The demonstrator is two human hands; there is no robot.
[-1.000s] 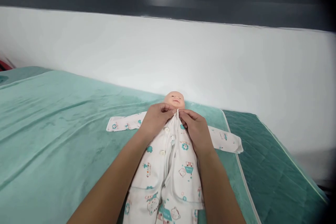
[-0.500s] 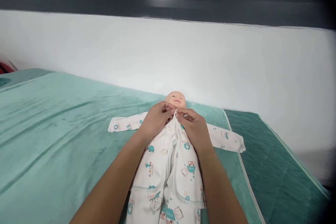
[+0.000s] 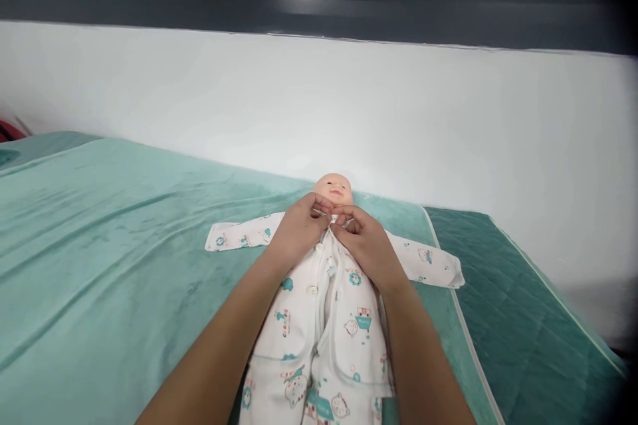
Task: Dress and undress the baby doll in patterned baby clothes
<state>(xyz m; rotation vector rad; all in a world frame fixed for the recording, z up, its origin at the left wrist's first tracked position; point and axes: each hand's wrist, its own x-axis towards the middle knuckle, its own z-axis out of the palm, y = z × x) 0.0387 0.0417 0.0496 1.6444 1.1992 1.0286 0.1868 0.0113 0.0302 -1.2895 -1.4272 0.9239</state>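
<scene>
A baby doll [image 3: 335, 186] lies face up, wearing a white baby romper [image 3: 296, 319] printed with teal and red animals. The romper's front hangs partly apart below the collar, with a pale button [image 3: 312, 290] showing on its left edge. Just under the doll's chin, my left hand [image 3: 304, 222] pinches the left side of the collar. My right hand [image 3: 363, 236] pinches the right side, its fingertips meeting those of the left. Whatever small fastening lies between the fingertips is hidden. Both sleeves stretch out sideways.
Beneath the doll spreads a light green blanket [image 3: 124, 265], over a darker quilted mattress cover [image 3: 518, 299] at the right. A white wall [image 3: 319, 106] rises behind the doll's head, under a dark window frame [image 3: 369, 10] with metal bars. Something red [image 3: 10, 131] shows at the far left.
Both hands remain at the collar. The fingertips have shifted slightly, and the collar edges between them have dropped a little lower. The doll stays in place.
</scene>
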